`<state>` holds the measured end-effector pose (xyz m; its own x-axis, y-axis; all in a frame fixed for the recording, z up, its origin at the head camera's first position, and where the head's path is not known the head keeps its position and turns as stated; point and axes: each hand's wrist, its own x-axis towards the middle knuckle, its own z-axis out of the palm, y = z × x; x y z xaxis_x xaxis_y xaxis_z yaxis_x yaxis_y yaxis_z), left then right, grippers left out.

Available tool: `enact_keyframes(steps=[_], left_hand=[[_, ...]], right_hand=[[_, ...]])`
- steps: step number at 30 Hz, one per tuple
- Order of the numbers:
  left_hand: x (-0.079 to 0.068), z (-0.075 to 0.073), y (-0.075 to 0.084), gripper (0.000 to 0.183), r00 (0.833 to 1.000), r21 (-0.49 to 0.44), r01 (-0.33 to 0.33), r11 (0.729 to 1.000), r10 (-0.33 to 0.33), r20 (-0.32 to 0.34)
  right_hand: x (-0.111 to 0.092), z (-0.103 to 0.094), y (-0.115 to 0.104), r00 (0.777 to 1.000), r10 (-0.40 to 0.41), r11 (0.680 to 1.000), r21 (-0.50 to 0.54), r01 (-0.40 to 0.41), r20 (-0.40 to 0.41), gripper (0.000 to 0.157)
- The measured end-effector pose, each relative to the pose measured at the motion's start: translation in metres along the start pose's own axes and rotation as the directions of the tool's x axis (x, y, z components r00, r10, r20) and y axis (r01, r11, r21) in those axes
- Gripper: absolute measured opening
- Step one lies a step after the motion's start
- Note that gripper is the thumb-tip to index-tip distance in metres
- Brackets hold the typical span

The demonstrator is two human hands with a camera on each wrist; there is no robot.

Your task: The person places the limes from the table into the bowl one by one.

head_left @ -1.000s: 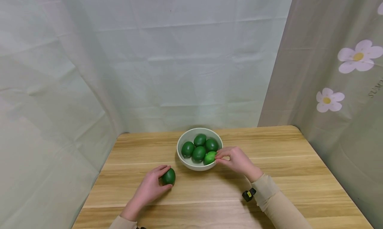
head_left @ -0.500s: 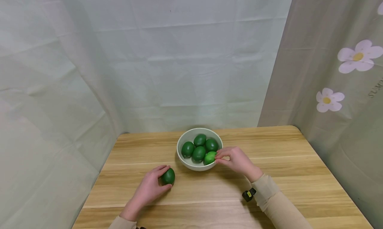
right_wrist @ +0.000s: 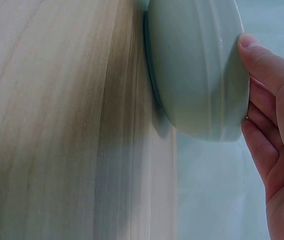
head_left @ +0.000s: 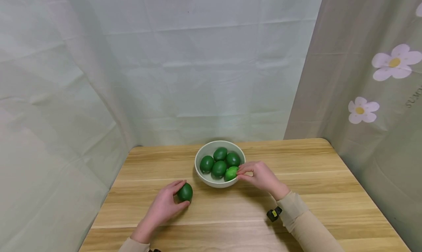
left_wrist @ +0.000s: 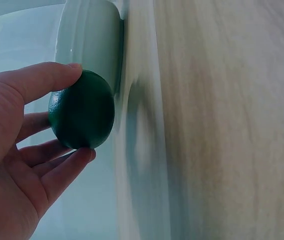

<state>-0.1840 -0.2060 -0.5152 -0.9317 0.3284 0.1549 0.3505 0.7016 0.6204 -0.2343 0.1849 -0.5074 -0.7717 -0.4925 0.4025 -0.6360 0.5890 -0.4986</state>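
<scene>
My left hand (head_left: 165, 207) holds a dark green, egg-shaped avocado (head_left: 185, 192) left of the bowl and nearer to me. In the left wrist view, thumb and fingers grip this avocado (left_wrist: 84, 111) by its two ends, close over the table, its shadow beside it. My right hand (head_left: 260, 175) reaches over the right front rim of a pale green bowl (head_left: 215, 185), fingertips pinching a bright green lime (head_left: 231, 173) just inside. In the right wrist view, the bowl's wall (right_wrist: 194, 75) hides the lime. Several more avocados (head_left: 219, 169) lie in the bowl.
The bowl stands near the back of a wooden table (head_left: 290, 211). Pale cloth (head_left: 211, 80) hangs close behind, and a flowered curtain (head_left: 372, 145) hangs at the right. A black device with a yellow mark (head_left: 274, 214) sits at the right wrist.
My left hand has shifted slightly away from me with the avocado. The right hand, the lime and the bowl have kept their places.
</scene>
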Motion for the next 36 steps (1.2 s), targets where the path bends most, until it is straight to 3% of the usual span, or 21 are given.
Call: enact_keyframes(steps=[21,36], left_hand=[[0.001,-0.008,0.011,0.074,0.999,-0.002,-0.028,1.0,0.028,-0.022],[0.013,-0.017,0.024,0.074,0.996,0.012,-0.055,0.998,0.055,-0.065]], right_hand=[[0.001,0.001,0.003,1.0,-0.01,1.0,-0.008,0.01,0.001,0.01],[0.0,0.001,0.002,0.999,-0.037,0.999,-0.006,0.037,-0.013,0.01]])
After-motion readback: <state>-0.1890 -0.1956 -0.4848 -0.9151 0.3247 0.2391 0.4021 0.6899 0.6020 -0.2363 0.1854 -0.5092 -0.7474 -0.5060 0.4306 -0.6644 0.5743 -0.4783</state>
